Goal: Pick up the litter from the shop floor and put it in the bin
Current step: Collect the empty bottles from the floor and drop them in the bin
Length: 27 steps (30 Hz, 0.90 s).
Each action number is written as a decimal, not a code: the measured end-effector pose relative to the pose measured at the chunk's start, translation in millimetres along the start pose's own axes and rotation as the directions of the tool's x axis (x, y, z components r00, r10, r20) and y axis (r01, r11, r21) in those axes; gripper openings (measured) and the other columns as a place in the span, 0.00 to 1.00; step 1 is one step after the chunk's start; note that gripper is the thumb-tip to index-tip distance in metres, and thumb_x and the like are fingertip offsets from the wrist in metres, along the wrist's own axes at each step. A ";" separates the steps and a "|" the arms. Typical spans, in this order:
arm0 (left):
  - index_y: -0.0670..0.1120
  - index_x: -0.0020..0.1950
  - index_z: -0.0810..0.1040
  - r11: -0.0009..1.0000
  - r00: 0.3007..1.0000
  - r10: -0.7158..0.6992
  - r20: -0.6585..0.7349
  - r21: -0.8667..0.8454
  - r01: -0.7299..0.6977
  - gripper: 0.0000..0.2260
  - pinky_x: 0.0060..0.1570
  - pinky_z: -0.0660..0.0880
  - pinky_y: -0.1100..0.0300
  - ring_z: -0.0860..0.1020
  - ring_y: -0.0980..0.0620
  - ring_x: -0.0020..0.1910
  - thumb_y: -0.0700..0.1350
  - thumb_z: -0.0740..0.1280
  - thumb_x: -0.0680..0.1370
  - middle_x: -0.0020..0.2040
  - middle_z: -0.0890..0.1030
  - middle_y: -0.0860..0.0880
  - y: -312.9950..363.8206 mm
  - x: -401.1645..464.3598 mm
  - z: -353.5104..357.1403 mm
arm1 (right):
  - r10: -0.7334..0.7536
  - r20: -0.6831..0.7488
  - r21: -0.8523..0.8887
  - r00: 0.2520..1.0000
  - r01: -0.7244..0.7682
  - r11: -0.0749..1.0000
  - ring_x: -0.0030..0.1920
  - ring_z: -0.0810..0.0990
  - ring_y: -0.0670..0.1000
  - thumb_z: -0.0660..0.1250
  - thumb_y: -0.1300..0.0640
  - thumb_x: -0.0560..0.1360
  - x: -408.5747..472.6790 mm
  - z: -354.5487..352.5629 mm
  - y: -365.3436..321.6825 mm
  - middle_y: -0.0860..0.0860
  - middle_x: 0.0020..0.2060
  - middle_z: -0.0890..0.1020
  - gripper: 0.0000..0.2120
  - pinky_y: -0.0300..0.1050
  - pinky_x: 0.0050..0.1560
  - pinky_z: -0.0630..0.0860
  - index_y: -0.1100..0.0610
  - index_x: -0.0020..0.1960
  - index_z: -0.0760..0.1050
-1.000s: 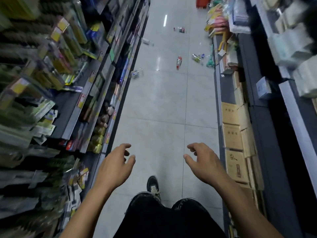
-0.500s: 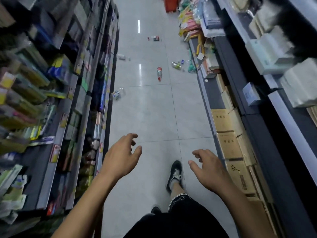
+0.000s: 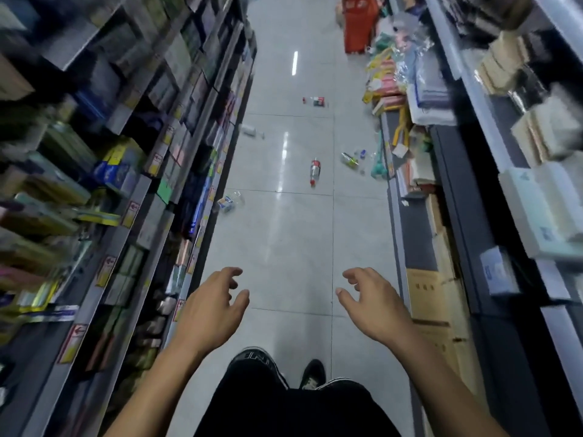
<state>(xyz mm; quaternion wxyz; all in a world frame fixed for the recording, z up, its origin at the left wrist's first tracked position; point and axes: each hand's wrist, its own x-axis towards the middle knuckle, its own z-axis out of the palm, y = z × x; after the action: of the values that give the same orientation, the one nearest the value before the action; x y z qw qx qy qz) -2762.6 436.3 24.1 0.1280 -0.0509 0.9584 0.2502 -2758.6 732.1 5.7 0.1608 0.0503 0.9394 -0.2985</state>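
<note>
Two bare hands reach out ahead of the person over the pale tiled floor [image 3: 284, 247] of a shop aisle, and neither holds anything: the left hand [image 3: 211, 310] and the right hand [image 3: 375, 305] both have their fingers loosely curled and released, apart from each other. Taking the red-labelled bottle [image 3: 314, 171] lying on its side mid-aisle as the landmark, both hands are well short of it, on the near side. A crushed clear bottle with a blue and yellow label [image 3: 229, 201] lies nearer than the landmark and to its left, just beside the foot of the left shelving [image 3: 151, 190]. A clear bottle [image 3: 250, 130] lies farther than the landmark and to its left, also close to that shelving. To the landmark's right, near the foot of the right shelving [image 3: 441, 171], lies a small cluster of litter with a green-labelled bottle [image 3: 349, 159] and a teal object [image 3: 377, 170] whose kind is too blurred to tell. Beyond the landmark, farther up the aisle, lies a small red and black piece of litter [image 3: 317, 101]. Farther still stands a red container [image 3: 359, 26], at the right edge of the aisle. Below the hands, dark shorts [image 3: 284, 405] and a black shoe [image 3: 312, 373] show.
</note>
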 end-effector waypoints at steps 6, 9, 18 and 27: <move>0.55 0.71 0.71 0.989 0.989 -0.134 -0.069 -0.078 0.129 0.19 0.51 0.77 0.54 0.79 0.58 0.50 0.55 0.64 0.80 0.59 0.79 0.57 -13.8 64.7 -27.2 | -0.079 0.057 -0.040 0.995 0.081 0.996 0.61 0.76 0.46 0.62 0.42 0.80 109.8 -24.6 -39.7 0.46 0.63 0.76 0.22 0.42 0.57 0.73 0.50 0.70 0.72; 0.55 0.70 0.72 0.983 0.983 -0.165 -0.081 -0.099 0.157 0.18 0.52 0.78 0.53 0.79 0.58 0.49 0.55 0.64 0.80 0.58 0.79 0.57 -24.1 111.4 -40.1 | -0.107 0.058 -0.051 0.993 0.110 0.993 0.60 0.76 0.46 0.62 0.42 0.80 164.0 -30.2 -62.2 0.46 0.62 0.76 0.22 0.47 0.60 0.76 0.50 0.70 0.72; 0.55 0.72 0.70 0.997 0.998 -0.068 0.020 -0.033 0.068 0.20 0.52 0.78 0.51 0.79 0.56 0.51 0.57 0.62 0.80 0.60 0.79 0.56 -26.2 270.3 -85.6 | -0.011 0.046 -0.085 0.999 0.014 0.996 0.59 0.76 0.47 0.62 0.41 0.79 285.6 -43.5 -115.0 0.46 0.61 0.76 0.22 0.51 0.58 0.77 0.49 0.69 0.72; 0.56 0.72 0.69 0.991 0.983 0.103 0.149 0.064 -0.114 0.20 0.52 0.78 0.53 0.79 0.56 0.54 0.57 0.61 0.80 0.60 0.78 0.58 21.3 415.6 -102.8 | 0.154 -0.028 -0.023 0.988 -0.155 0.988 0.58 0.77 0.46 0.64 0.42 0.79 365.5 -66.5 -120.5 0.45 0.59 0.77 0.20 0.46 0.55 0.75 0.49 0.68 0.73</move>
<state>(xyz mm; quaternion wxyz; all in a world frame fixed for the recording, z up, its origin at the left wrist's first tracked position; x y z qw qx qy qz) -3188.4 390.2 8.1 0.1855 0.0244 0.9562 0.2250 -3144.4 671.5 1.2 0.1719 0.1248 0.9384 -0.2726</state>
